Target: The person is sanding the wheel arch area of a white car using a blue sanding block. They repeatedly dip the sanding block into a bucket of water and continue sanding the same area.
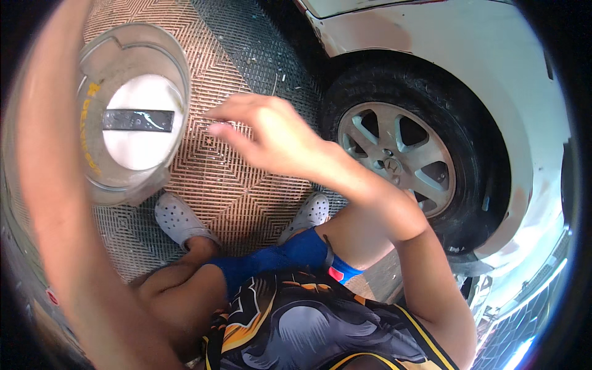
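My left arm runs up the left edge, and my left hand (69, 24) at the top holds a clear round plastic jug (92, 163) above the floor; its fingers are hidden behind the jug. Looking down into the jug I see a white bottom (139, 148) with a dark strip across it. My right hand (271, 139) hovers in the middle just right of the jug's rim, fingers loosely apart and holding nothing.
A white car's wheel (398, 160), silver spokes in a black tyre, stands close on the right under the wheel arch (493, 68). I stand on a brown and grey grid floor mat (240, 197) in grey perforated clogs (179, 219).
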The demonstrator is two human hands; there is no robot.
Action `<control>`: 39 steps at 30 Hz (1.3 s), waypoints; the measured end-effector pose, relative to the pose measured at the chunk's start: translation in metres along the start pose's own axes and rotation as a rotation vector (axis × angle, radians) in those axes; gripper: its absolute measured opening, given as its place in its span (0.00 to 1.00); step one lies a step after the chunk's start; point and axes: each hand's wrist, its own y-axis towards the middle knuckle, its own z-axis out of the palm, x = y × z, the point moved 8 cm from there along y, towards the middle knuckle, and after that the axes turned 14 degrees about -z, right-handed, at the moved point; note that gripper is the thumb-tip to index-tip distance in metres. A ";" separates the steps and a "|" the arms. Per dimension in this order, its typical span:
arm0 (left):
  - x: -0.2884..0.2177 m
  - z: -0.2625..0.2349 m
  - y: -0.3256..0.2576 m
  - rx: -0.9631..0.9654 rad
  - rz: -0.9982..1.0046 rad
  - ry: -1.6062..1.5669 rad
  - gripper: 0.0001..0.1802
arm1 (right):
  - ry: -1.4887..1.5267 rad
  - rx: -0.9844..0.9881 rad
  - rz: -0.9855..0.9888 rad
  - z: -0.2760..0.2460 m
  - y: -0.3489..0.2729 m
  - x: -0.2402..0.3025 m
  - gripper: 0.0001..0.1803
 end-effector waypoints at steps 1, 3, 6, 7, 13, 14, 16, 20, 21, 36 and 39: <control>0.030 -0.016 -0.006 0.056 -0.039 0.214 0.17 | 0.027 0.018 -0.073 0.012 0.021 0.016 0.13; 0.102 -0.062 -0.020 0.144 -0.121 0.655 0.15 | 0.067 0.076 -0.111 0.046 0.063 0.032 0.12; 0.190 -0.043 -0.023 0.363 -0.247 1.162 0.18 | -0.048 0.424 0.086 0.112 0.101 -0.006 0.14; 0.206 -0.062 -0.040 0.161 -0.297 1.205 0.17 | -0.093 0.624 0.166 0.142 0.123 -0.020 0.14; 0.246 -0.096 -0.073 0.007 -0.084 0.815 0.16 | -0.399 0.910 0.412 0.288 0.191 -0.169 0.19; 0.253 -0.105 -0.077 -0.013 -0.057 0.787 0.16 | -0.380 0.861 0.453 0.315 0.202 -0.187 0.20; 0.250 -0.106 -0.073 -0.041 0.065 0.706 0.15 | -0.187 0.504 0.674 0.343 0.200 -0.233 0.21; 0.236 -0.093 -0.069 -0.012 0.052 0.598 0.15 | 0.343 0.095 0.815 0.378 0.167 -0.275 0.17; 0.237 -0.096 -0.069 -0.009 0.047 0.589 0.15 | 0.501 0.123 0.829 0.387 0.168 -0.275 0.14; 0.250 -0.104 -0.071 -0.036 -0.069 0.572 0.17 | -0.380 0.673 0.592 -0.106 0.101 -0.086 0.30; 0.254 -0.097 -0.065 0.000 -0.071 0.621 0.16 | -1.137 0.557 0.612 -0.209 0.046 -0.079 0.11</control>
